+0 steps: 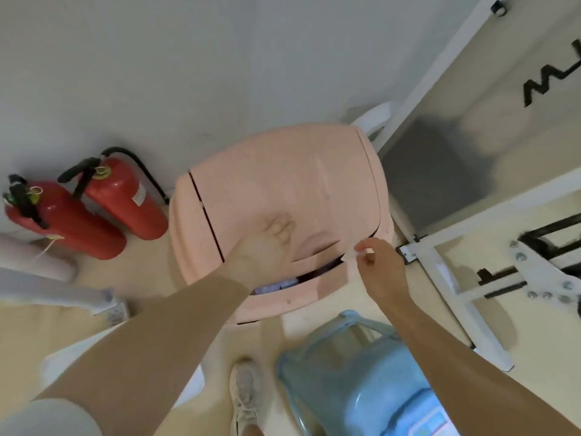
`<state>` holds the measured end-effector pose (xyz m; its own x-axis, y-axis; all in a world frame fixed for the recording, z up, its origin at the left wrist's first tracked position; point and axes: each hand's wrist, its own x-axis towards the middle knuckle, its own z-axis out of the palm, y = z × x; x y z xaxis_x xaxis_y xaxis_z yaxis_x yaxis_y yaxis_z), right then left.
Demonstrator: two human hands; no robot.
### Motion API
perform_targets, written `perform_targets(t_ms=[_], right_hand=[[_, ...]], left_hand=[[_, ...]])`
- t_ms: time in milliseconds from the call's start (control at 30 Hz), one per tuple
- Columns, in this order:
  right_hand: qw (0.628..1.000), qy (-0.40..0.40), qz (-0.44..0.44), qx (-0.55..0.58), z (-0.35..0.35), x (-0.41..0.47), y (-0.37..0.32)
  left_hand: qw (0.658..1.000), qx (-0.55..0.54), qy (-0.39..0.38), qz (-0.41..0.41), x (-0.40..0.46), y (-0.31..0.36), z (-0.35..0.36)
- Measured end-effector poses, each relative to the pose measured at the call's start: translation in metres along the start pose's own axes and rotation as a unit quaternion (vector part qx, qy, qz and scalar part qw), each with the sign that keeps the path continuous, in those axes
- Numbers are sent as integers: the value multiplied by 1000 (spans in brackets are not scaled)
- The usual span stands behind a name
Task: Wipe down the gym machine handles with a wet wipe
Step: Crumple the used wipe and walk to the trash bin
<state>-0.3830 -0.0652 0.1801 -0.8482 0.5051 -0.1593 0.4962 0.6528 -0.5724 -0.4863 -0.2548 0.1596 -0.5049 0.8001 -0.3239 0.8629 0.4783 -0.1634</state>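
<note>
A pink lidded bin (283,190) stands on the floor in front of me. My left hand (267,243) rests flat on its swing lid, fingers spread, and the flap is tipped so a dark gap shows beneath. My right hand (377,262) hovers at the bin's right edge, pinching a small white scrap, apparently a wipe (353,254), between thumb and fingertips. White gym machine frame parts (446,278) stand to the right. No machine handle is clearly visible.
Two red fire extinguishers (94,209) lean by the wall to the left. A blue water jug (361,382) lies near my feet at lower right. My shoe (245,394) is on the beige floor. Rolled pale mats (37,272) lie at the far left.
</note>
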Motion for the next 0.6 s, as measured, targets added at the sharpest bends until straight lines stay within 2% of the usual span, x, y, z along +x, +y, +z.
perform_targets(t_ms=[133,200,267,333,400,433,467,600], right_hand=[[988,-60,-67,-122,19,44,23],[977,-113,-66,-171,32,61,28],[953,-169,-74,-240,47,73,31],[898,-239,-90,-358,61,82,32],[846,-281,-89,-444,68,85,31],[838,-280,-88,-460,70,85,32],[845,-268,-94,-454,70,84,32],[909,-181,-149,-344,63,71,33]], left_hand=[[998,28,-45,28,17,-14,17],[997,47,-60,27,21,-23,23],[998,49,21,29,24,-28,35],[994,70,80,27,26,-32,44],[991,62,114,19,29,-36,54],[990,59,124,17,30,-37,55],[989,62,131,19,30,-36,55],[988,45,144,32,19,-37,50]])
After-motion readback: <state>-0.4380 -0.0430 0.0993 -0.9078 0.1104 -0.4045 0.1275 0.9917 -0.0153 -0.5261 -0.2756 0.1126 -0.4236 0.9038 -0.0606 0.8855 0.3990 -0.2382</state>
